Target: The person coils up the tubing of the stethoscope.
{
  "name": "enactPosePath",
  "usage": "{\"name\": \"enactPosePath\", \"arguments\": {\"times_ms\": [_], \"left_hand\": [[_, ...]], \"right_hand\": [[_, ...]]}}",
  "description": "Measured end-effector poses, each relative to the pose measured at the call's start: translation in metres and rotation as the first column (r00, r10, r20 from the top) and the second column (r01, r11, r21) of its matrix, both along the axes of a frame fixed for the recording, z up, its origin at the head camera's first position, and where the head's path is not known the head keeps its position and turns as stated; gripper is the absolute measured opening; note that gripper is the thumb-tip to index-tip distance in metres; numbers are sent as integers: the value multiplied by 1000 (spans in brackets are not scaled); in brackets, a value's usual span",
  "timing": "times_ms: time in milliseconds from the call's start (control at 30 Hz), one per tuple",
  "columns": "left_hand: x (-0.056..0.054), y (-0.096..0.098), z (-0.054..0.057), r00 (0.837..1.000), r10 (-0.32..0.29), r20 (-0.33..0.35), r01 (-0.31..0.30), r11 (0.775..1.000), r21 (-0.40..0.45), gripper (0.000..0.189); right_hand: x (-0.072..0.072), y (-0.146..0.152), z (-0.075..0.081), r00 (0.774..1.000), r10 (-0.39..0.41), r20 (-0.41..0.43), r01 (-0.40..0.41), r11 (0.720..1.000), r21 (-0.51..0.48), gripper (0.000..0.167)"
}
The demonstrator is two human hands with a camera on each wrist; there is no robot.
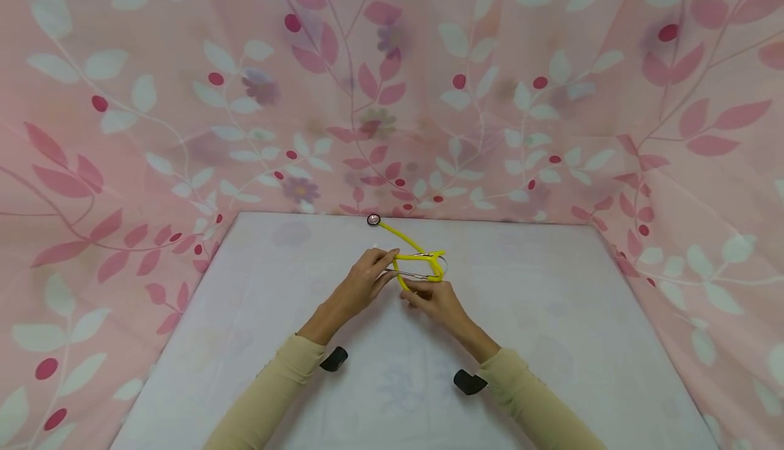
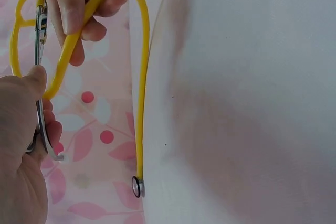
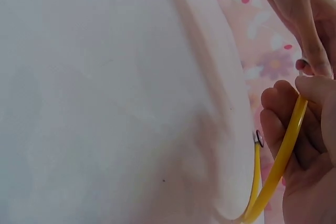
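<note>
A stethoscope with yellow tubing (image 1: pixel 401 235) and metal ear tubes (image 2: pixel 38 51) is between the hands. My left hand (image 1: pixel 369 274) grips the ear tubes, with thumb and fingers around the metal in the left wrist view; one pale eartip (image 2: pixel 61 157) sticks out below the fingers. To its right, my right hand (image 1: pixel 436 300) pinches the yellow tube; the right wrist view has the tube (image 3: pixel 283 156) crossing the palm under the thumb. The tubing loops over and runs away to the round chest piece (image 1: pixel 373 220), which lies at the table's far edge.
A white cloth covers the table (image 1: pixel 551 314). Pink leaf-patterned fabric (image 1: pixel 392 96) stands behind it and along both sides. Black wrist-worn devices (image 1: pixel 333 359) show beside both sleeves.
</note>
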State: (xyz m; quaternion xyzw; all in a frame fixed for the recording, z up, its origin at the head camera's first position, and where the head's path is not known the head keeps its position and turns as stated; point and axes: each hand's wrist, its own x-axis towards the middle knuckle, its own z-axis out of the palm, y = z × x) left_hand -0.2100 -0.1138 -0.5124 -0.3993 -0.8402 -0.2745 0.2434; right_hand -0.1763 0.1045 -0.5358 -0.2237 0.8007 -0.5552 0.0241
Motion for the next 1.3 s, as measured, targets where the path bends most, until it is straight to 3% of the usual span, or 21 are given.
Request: {"name": "enactPosePath", "arguments": {"times_ms": [167, 367, 533, 733, 833, 1000, 1167, 1300], "left_hand": [[-4, 1, -6, 1000, 21, 11, -21, 1000, 14, 54], [-6, 1, -11, 998, 40, 51, -41, 999, 17, 53], [-5, 1, -13, 995, 56, 80, -57, 998, 15, 53], [-6, 1, -13, 984, 133, 118, -133, 991, -9, 50], [-5, 1, -14, 978, 157, 138, -154, 987, -35, 49], [-3, 3, -17, 975, 162, 151, -153, 986, -70, 49], [1, 7, -18, 970, 168, 178, -146, 981, -129, 49], [4, 10, -19, 965, 171, 200, -138, 976, -171, 49]], "right_hand": [[7, 0, 5, 997, -31, -74, 40, 993, 110, 34], [17, 2, 16, 980, -23, -197, 72, 966, 248, 32], [26, 3, 25, 954, 1, -299, 106, 933, 344, 29], [38, 0, 43, 919, 60, -390, 142, 872, 469, 25], [42, -1, 47, 897, 97, -431, 155, 845, 512, 23], [46, -3, 49, 855, 118, -506, 189, 837, 514, 18], [45, -2, 52, 796, 127, -592, 249, 823, 511, 13], [41, -1, 60, 755, 147, -638, 299, 789, 537, 14]]}}
